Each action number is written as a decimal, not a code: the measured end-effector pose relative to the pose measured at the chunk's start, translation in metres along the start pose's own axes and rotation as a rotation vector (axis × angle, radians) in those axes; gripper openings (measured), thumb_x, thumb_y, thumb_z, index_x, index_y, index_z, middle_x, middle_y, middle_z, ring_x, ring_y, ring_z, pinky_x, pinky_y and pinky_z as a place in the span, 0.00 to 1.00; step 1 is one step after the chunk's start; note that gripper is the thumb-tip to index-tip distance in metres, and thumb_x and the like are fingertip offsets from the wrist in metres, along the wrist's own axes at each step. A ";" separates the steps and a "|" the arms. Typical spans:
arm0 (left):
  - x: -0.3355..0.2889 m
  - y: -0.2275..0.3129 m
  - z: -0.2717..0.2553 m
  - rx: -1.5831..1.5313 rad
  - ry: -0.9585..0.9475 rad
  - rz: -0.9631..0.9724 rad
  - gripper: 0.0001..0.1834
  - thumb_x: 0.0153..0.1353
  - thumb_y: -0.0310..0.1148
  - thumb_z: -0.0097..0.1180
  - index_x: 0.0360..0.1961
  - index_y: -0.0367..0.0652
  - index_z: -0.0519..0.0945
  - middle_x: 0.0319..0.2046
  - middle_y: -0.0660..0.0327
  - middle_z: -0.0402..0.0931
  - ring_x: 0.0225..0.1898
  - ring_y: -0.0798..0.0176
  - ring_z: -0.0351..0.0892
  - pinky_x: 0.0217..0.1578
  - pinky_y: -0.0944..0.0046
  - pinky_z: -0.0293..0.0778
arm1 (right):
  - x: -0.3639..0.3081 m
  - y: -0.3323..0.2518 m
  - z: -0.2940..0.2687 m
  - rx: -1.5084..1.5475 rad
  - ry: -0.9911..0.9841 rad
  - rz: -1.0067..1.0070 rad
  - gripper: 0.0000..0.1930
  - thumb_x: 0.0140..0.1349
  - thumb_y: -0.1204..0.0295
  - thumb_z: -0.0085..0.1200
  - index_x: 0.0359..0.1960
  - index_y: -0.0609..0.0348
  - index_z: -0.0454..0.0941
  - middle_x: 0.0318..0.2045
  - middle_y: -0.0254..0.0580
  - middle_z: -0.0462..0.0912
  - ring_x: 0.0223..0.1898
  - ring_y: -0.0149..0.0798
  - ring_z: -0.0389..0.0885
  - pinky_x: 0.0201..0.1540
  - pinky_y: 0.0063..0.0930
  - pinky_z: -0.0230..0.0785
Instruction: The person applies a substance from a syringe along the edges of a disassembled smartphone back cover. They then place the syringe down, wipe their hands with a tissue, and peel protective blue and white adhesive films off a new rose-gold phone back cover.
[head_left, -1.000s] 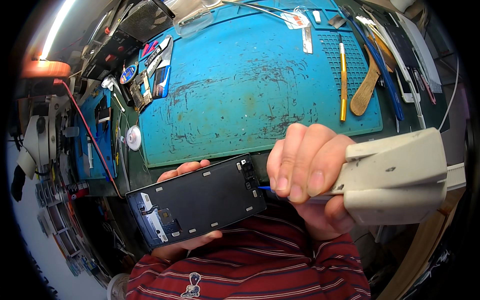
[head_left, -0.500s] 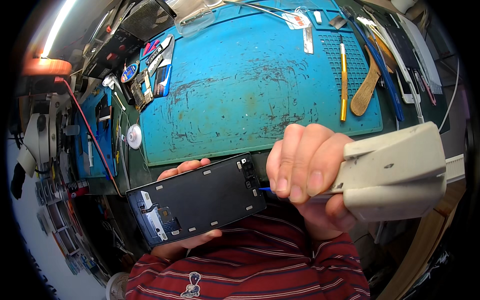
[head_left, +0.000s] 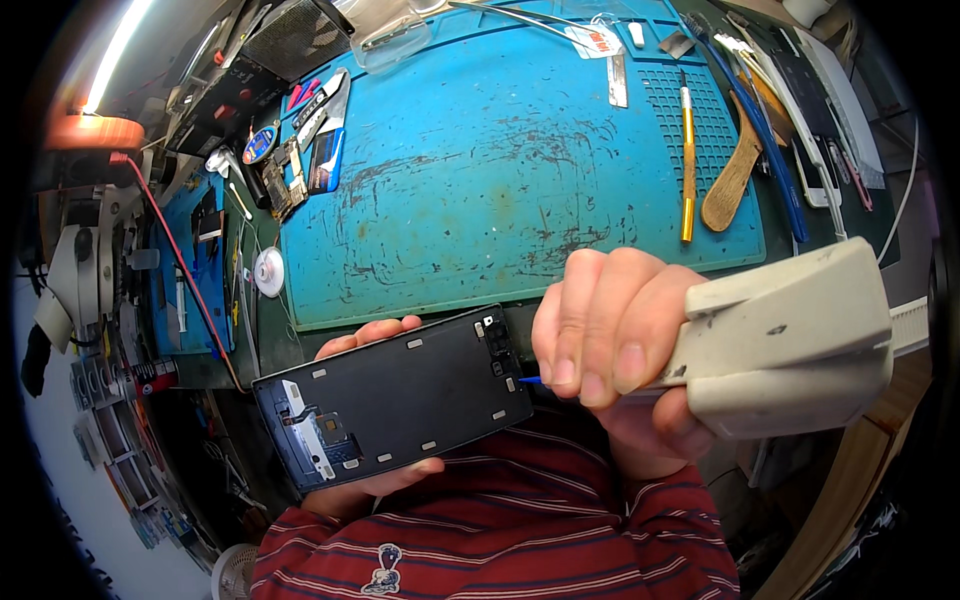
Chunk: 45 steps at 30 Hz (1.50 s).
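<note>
My left hand [head_left: 395,482] is closed around a black phone frame [head_left: 400,388], thumb along the near edge and fingers behind the far edge. Several small pale pads line the frame's border, and a cutout with a white strip and exposed parts is at its left end. In my right hand [head_left: 615,330] is a cream-coloured handheld tool [head_left: 790,345] with a thin blue nozzle [head_left: 533,380]. Its tip is at the frame's right end, just beside a pale pad; whether it touches is too small to tell. My right fingers hide the tool's front part.
Beyond the frame lies a scratched blue work mat [head_left: 450,180]. A yellow craft knife [head_left: 687,170], a wooden-handled brush [head_left: 733,185] and a blue brush [head_left: 775,170] lie at its right. Phone parts [head_left: 290,185] and a white spool [head_left: 268,272] are at left.
The cream tool's rear end has risen very slightly. The phone frame and my left hand look the same.
</note>
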<state>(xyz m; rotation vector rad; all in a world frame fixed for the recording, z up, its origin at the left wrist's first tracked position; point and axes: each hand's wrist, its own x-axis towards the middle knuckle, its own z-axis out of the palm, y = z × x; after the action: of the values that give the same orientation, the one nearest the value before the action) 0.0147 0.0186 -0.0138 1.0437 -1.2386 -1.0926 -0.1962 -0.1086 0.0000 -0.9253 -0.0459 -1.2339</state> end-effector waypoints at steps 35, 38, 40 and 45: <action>0.001 -0.003 -0.003 0.020 -0.004 0.012 0.57 0.42 0.41 0.79 0.68 0.50 0.54 0.63 0.48 0.60 0.67 0.47 0.61 0.61 0.44 0.67 | 0.000 0.004 0.002 0.020 0.112 -0.116 0.17 0.65 0.55 0.56 0.47 0.51 0.71 0.36 0.32 0.74 0.40 0.35 0.73 0.44 0.34 0.71; 0.002 -0.003 -0.002 0.022 -0.008 0.018 0.57 0.42 0.41 0.79 0.68 0.49 0.54 0.63 0.48 0.60 0.67 0.47 0.61 0.61 0.45 0.68 | 0.000 0.003 0.002 -0.001 0.118 -0.104 0.19 0.65 0.54 0.55 0.49 0.51 0.71 0.36 0.31 0.74 0.40 0.34 0.73 0.44 0.34 0.71; 0.002 -0.003 -0.003 0.038 -0.013 0.028 0.56 0.42 0.41 0.79 0.68 0.49 0.54 0.63 0.47 0.61 0.67 0.47 0.61 0.61 0.46 0.68 | -0.001 0.000 0.006 -0.017 0.138 -0.065 0.18 0.65 0.53 0.56 0.48 0.50 0.71 0.34 0.31 0.74 0.39 0.34 0.73 0.43 0.33 0.71; 0.004 0.001 -0.005 0.076 -0.034 0.008 0.57 0.41 0.40 0.80 0.68 0.47 0.54 0.63 0.46 0.61 0.67 0.47 0.62 0.61 0.47 0.69 | -0.001 0.001 0.001 -0.156 0.067 -0.054 0.17 0.65 0.52 0.56 0.42 0.50 0.71 0.31 0.31 0.74 0.36 0.33 0.72 0.40 0.30 0.69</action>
<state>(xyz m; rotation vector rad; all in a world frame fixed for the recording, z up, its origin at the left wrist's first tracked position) 0.0198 0.0150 -0.0128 1.0810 -1.3191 -1.0681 -0.1951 -0.1072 0.0001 -1.0224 0.0799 -1.3321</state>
